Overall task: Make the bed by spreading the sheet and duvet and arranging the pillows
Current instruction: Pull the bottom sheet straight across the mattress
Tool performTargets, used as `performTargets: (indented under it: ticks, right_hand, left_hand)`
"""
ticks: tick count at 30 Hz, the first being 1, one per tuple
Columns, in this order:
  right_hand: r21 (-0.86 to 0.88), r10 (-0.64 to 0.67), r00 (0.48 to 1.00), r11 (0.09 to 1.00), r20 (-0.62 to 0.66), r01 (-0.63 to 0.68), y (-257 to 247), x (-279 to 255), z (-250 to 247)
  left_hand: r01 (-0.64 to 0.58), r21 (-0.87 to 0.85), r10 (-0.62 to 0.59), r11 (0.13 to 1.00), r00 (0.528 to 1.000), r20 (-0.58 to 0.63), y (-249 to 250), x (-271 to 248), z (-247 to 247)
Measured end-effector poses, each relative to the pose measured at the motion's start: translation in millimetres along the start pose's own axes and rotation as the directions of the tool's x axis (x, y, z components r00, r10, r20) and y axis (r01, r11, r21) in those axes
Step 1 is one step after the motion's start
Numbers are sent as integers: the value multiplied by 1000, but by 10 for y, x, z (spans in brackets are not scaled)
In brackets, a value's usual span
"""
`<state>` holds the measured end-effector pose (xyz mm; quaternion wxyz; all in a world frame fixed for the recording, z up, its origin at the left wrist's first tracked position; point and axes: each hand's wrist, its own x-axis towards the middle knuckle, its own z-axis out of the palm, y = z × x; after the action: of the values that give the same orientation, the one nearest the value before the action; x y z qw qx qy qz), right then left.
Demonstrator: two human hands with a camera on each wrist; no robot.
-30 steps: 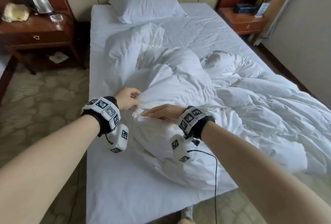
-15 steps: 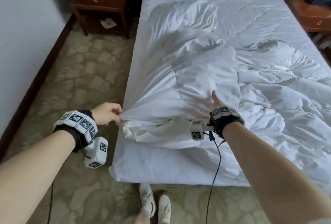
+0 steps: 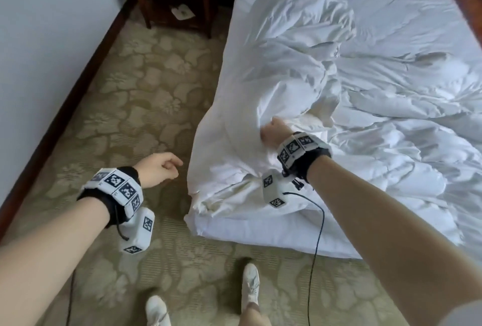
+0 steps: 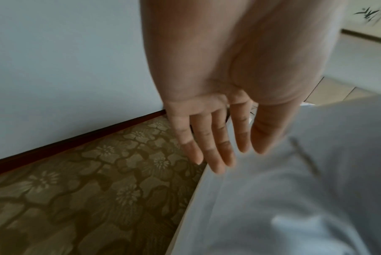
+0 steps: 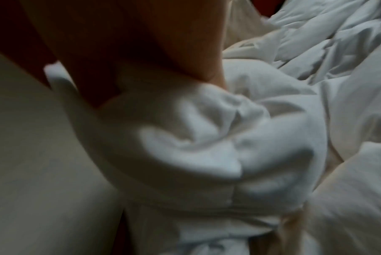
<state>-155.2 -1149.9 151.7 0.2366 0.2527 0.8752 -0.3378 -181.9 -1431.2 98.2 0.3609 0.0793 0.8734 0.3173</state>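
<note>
Right hand [image 3: 273,131] is bunching a fistful of the white duvet [image 3: 300,70], which is lying crumpled across the bed [image 3: 260,237] beyond it. Left hand [image 3: 157,170] is hanging empty, fingers relaxed, over the carpet [image 3: 146,101] just beside the bed's corner.

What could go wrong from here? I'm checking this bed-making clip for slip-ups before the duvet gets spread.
Only the right hand grips the duvet; the left hand hangs free beside the bed, so a one-sided pull may bunch it further. The duvet's corner overhangs the mattress edge and could slide to the carpet. The wrist cable dangles by the person's shoes and might snag.
</note>
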Motion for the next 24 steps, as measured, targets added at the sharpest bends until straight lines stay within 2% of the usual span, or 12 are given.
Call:
performTargets:
  ticks: [3,7,8,10,12,13,14,16,17,19,20,24]
  right_hand:
    - [92,-27,987,996,159,13,-290,-38,552]
    - [133,4,958,990,287,-44,-711,-288,1302]
    - [150,28,920,984,392,-94,-823,-383,1433]
    - [216,61,781,945,621,-246,-930,-439,1628]
    - [216,85,734,927,674,-306,-1066,-410,1702]
    - [229,82,771,930,632,-287,-1141,-403,1664]
    - [237,96,840,937,534,-258,-1251,-371,1584]
    - [232,128,961,955,245,-186,-1353,-241,1319]
    - [206,138,988,967,75,-151,-1363,-105,1141]
    - [138,161,964,981,-212,-133,-1308,121,807]
    - [104,183,944,982,-276,-159,-1288,223,634]
    - [55,285,895,957,-343,-284,-1124,702,63]
  left_hand:
    - [-28,-1,28,1000,994,-104,-137,-10,-357]
    - [-70,8,70,998,995,-75,-478,-163,-760]
    - [-73,8,73,997,995,-66,-585,-205,-881]
    - [-68,15,69,998,997,-47,-759,-244,-1096]
    - [-60,5,61,998,997,-49,-911,-252,-1335]
    - [-53,-8,52,999,997,-63,-968,-237,-1419]
    - [-52,-15,51,999,996,-79,-1008,-210,-1538]
    - [-58,-25,56,998,994,-94,-1018,-127,-1689]
    - [-71,-27,68,997,993,-95,-975,-49,-1779]
    - [-104,-27,101,994,991,-91,-835,105,-1914]
    - [-125,-21,123,992,989,-86,-728,221,-1996]
    - [-214,-6,213,977,974,-73,-227,758,-2323]
